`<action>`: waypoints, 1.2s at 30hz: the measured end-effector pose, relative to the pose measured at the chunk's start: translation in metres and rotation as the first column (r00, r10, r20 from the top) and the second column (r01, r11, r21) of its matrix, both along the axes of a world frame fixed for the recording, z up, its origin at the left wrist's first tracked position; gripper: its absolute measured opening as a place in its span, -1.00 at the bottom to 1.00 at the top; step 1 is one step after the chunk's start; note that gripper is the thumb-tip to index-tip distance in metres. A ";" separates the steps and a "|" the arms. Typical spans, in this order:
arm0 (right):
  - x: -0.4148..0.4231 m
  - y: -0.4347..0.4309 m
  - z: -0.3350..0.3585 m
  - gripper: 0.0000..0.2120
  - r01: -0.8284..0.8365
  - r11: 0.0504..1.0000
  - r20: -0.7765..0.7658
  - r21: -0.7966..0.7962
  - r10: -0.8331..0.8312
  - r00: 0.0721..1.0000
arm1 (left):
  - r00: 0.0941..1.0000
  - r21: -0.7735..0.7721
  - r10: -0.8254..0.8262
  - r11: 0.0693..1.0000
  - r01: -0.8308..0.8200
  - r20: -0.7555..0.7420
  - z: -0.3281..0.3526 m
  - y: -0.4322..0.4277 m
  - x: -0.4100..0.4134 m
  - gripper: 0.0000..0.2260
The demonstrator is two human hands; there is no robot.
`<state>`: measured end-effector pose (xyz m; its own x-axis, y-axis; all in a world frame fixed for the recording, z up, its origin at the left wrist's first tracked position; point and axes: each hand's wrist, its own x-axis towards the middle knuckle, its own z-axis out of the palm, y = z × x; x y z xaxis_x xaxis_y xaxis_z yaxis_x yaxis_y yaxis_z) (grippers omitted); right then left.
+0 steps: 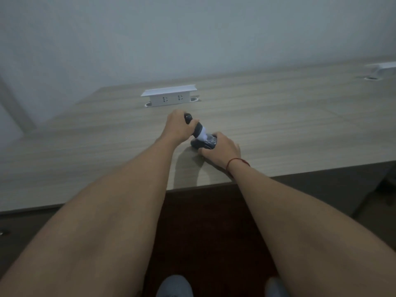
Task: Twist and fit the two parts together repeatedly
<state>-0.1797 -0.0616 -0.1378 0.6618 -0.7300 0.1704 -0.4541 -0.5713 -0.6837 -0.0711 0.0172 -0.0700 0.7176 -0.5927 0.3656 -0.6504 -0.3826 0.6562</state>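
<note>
My left hand grips the dark handle of a small device with a white middle section, tilted down to the right. Its lower end meets a dark rounded object lying on the wooden table. My right hand holds that dark object from the right, fingers curled around it and hiding much of it. A red string circles my right wrist. What the dark object is cannot be made out.
A raised white socket box with two outlets stands on the table just beyond my hands. A second white box sits at the far right. The table's front edge runs beneath my forearms; a wall rises behind.
</note>
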 end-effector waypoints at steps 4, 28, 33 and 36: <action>0.001 -0.002 -0.003 -0.50 -0.017 1.000 0.002 0.005 0.017 1.000 | 0.985 -0.106 0.003 0.994 -0.021 -0.170 -0.004 -0.002 -0.004 -0.78; 0.012 -0.007 -0.010 -0.55 0.022 0.995 0.025 -0.099 -0.020 0.999 | 0.992 -0.056 0.097 0.993 -0.102 -0.080 -0.022 -0.002 -0.015 -0.67; 0.013 -0.009 -0.012 -0.49 0.008 0.994 0.029 -0.109 -0.005 1.000 | 0.983 -0.003 0.176 0.984 -0.176 0.053 -0.025 0.002 -0.005 -0.70; 0.013 -0.009 -0.014 -0.60 0.002 0.997 0.043 -0.077 0.001 0.999 | 0.996 -0.149 0.077 0.985 -0.081 -0.036 -0.022 -0.006 -0.010 -0.72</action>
<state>-0.1664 -0.0706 -0.1517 0.6522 -0.7140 0.2547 -0.4253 -0.6228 -0.6567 -0.0810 0.0111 -0.0923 0.7718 -0.4738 0.4241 -0.6015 -0.3276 0.7286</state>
